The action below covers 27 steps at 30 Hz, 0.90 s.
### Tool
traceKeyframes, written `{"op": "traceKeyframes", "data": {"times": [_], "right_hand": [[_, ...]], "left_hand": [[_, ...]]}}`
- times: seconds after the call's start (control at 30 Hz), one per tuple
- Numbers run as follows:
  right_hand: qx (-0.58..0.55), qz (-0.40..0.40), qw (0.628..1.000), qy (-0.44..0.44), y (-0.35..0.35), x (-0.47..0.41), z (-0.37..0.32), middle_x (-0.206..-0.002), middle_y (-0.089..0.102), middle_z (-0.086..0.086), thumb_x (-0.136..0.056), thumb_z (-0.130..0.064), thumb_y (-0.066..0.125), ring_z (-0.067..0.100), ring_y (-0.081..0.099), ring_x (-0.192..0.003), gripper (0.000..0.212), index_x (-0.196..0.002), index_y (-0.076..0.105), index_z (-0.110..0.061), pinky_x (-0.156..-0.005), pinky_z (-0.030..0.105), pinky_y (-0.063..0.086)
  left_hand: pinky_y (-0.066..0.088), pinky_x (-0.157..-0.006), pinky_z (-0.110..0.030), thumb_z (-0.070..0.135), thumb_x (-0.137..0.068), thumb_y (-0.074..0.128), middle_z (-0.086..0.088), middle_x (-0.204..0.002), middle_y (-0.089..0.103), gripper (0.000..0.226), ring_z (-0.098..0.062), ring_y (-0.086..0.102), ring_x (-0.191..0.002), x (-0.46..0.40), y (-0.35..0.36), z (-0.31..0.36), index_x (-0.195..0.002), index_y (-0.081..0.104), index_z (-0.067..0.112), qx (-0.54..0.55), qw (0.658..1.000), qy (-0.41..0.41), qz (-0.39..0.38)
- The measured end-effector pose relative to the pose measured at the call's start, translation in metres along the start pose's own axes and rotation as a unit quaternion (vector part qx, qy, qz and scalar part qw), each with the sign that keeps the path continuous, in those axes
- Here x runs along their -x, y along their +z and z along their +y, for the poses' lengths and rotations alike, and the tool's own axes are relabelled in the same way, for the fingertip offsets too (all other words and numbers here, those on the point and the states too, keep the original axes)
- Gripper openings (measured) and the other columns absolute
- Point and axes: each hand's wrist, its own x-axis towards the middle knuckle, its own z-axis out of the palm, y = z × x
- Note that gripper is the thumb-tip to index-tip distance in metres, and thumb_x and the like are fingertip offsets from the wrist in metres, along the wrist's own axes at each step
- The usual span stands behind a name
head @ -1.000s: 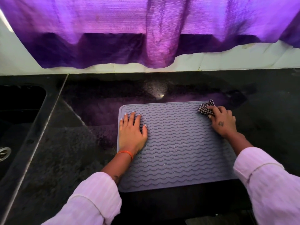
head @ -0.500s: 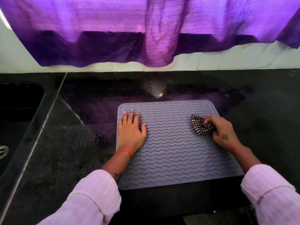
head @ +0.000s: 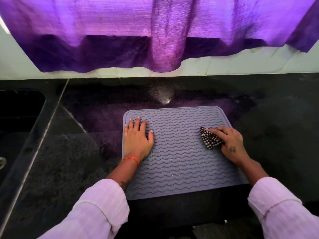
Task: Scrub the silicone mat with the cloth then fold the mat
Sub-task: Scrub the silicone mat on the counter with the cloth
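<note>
A grey silicone mat (head: 181,161) with wavy ridges lies flat on the dark counter in front of me. My left hand (head: 138,137) presses flat on the mat's left side, fingers straight and spread. A small black-and-white checked cloth (head: 209,139) is bunched on the right part of the mat. My right hand (head: 229,144) grips the cloth with curled fingers and holds it against the mat's surface.
The dark stone counter (head: 69,161) runs out to both sides of the mat. A sink basin (head: 19,111) is sunk into it at the far left. A purple curtain (head: 155,31) hangs over the white wall behind the counter.
My right hand has dragged the cloth from the mat's far right corner toward me along the right side. The left hand has stayed flat in place.
</note>
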Motion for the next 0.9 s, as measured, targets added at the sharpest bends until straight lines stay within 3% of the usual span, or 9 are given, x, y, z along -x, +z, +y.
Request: {"op": "traceKeyframes", "data": {"times": [0.2,0.37,0.57,0.73,0.9], "right_hand": [[0.017,0.019,1.000,0.014,0.005,0.034,-0.011,-0.115,0.058,-0.006,-0.061,-0.013,0.032,0.021,0.051,-0.110,0.073,-0.125,0.044,-0.045,-0.097,0.053,0.036],[-0.033,-0.030,0.999,0.010,-0.008,0.019,-0.002,-0.117,0.057,-0.008,-0.054,-0.007,0.034,0.023,0.053,-0.111,0.084,-0.125,0.038,-0.051,-0.093,0.054,0.039],[-0.003,0.011,1.000,0.018,0.003,0.055,-0.015,-0.120,0.056,-0.007,-0.059,-0.006,0.038,0.021,0.049,-0.116,0.078,-0.126,0.045,-0.044,-0.096,0.057,0.036],[-0.060,-0.006,0.998,0.007,-0.016,0.048,-0.010,-0.115,0.060,-0.005,-0.054,-0.003,0.036,0.023,0.055,-0.108,0.082,-0.125,0.047,-0.043,-0.092,0.052,0.043],[0.002,0.012,0.999,0.045,-0.007,0.085,-0.022,-0.123,0.055,-0.006,-0.058,-0.007,0.038,0.021,0.048,-0.117,0.077,-0.126,0.045,-0.044,-0.098,0.053,0.036]], "left_hand": [[0.005,-0.120,-0.040,0.051,-0.086,0.019,-0.003,-0.157,0.022,0.068,-0.025,0.011,-0.146,-0.001,0.000,0.000,-0.146,0.031,0.022,-0.013,1.000,-0.002,-0.001],[0.004,-0.119,-0.039,0.051,-0.085,0.019,-0.003,-0.157,0.022,0.069,-0.025,0.011,-0.146,0.000,-0.001,0.001,-0.146,0.032,0.021,-0.008,1.000,-0.002,0.001],[0.003,-0.119,-0.039,0.050,-0.086,0.022,-0.004,-0.156,0.023,0.067,-0.026,0.011,-0.146,-0.001,0.000,0.000,-0.146,0.032,0.021,-0.003,1.000,0.000,0.006],[0.003,-0.119,-0.039,0.044,-0.096,0.035,-0.004,-0.156,0.023,0.056,-0.025,0.011,-0.146,-0.001,0.000,-0.002,-0.146,0.033,0.020,0.007,1.000,0.003,0.012],[0.004,-0.119,-0.039,0.044,-0.096,0.036,-0.004,-0.156,0.024,0.055,-0.026,0.012,-0.145,-0.002,0.001,-0.002,-0.145,0.034,0.020,0.008,1.000,0.007,0.021]]}}
